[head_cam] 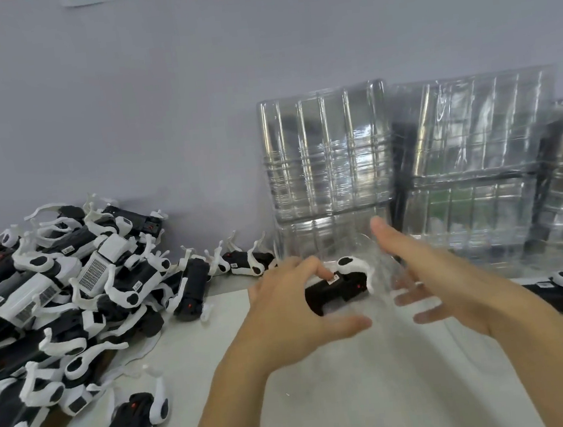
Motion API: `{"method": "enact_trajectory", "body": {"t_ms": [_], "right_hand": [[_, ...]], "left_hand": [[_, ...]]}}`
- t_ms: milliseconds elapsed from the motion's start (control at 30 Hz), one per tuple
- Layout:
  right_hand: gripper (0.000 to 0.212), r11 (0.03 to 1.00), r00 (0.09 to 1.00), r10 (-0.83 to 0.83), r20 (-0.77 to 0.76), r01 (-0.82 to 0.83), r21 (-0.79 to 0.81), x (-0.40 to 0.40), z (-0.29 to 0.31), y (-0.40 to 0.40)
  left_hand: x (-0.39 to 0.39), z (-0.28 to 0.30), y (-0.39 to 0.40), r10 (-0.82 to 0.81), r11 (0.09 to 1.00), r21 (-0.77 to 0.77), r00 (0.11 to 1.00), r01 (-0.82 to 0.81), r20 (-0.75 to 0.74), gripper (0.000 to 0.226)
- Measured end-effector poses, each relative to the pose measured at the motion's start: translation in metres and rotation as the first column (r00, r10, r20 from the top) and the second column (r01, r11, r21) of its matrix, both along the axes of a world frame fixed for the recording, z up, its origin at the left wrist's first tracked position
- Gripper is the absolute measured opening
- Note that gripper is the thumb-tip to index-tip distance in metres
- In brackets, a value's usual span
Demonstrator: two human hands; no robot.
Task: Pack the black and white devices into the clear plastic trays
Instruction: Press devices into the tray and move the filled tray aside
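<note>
Centrally, a black device (337,290) with white curved arms, long axis left to right, white end rightward, on the table (359,395) before stacked clear trays (326,154). Small label on top, unreadable. Pinched by left hand (283,316); right hand (452,286) spread, fingers straight.

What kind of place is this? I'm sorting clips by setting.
Probably a factory packing bench: a heap of identical devices, stacks of trays against the wall, and the left hand holding one device.
</note>
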State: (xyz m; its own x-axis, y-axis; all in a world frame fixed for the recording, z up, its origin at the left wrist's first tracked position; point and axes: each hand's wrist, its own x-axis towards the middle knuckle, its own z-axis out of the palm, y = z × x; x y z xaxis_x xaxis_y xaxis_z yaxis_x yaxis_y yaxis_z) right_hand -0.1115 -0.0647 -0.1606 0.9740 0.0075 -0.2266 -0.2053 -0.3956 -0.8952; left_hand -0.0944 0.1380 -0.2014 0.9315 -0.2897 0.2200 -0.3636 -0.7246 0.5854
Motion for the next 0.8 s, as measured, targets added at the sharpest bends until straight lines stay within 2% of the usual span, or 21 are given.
{"method": "enact_trajectory", "body": {"t_ms": [67,133,233,333,400,467,567,633,700,800], "right_hand": [[0.068,0.999,0.999,0.018,-0.036,-0.020,-0.039,0.000,-0.002,0.000],[0.075,0.995,1.000,0.009,-0.030,-0.012,-0.095,0.000,-0.004,-0.001],[0.061,1.000,1.000,-0.023,-0.021,0.023,-0.014,0.001,-0.004,-0.005],[0.046,0.995,0.999,-0.049,-0.018,0.051,0.083,0.001,0.000,-0.012],[0.047,0.988,0.996,-0.083,-0.011,0.084,0.133,0.000,0.001,-0.022],[0.049,0.967,0.993,-0.114,-0.006,0.113,0.229,-0.002,0.003,-0.036],[0.035,0.921,0.987,-0.160,0.028,0.140,0.363,-0.003,0.008,-0.055],[0.030,0.904,0.984,-0.175,0.044,0.143,0.403,-0.004,0.011,-0.064],[0.039,0.901,0.984,-0.172,0.050,0.137,0.411,-0.005,0.012,-0.069],[0.053,0.913,0.984,-0.166,0.057,0.132,0.387,-0.009,0.016,-0.071]], "left_hand": [[-0.003,0.002,-0.007,-0.031,0.993,0.120,0.997,0.022,0.070,0.067],[-0.005,0.003,-0.013,-0.033,0.988,0.155,0.997,0.020,0.076,0.073],[-0.008,0.005,-0.015,-0.054,0.985,0.163,0.998,0.051,0.012,0.082],[-0.010,0.010,-0.012,-0.069,0.997,-0.027,0.996,0.067,-0.060,0.092],[-0.010,0.013,-0.013,-0.035,0.990,-0.135,0.999,0.032,-0.016,0.098],[-0.011,0.013,-0.016,0.019,0.961,-0.275,0.999,-0.007,0.040,0.093],[-0.010,0.010,-0.026,0.063,0.816,-0.574,0.998,-0.067,-0.027,0.076],[-0.010,0.009,-0.037,0.018,0.647,-0.750,0.985,-0.142,-0.171,0.059],[-0.012,0.012,-0.047,-0.082,0.504,-0.833,0.947,-0.229,-0.310,0.054],[-0.016,0.014,-0.057,-0.132,0.412,-0.865,0.921,-0.286,-0.367,0.054]]}}
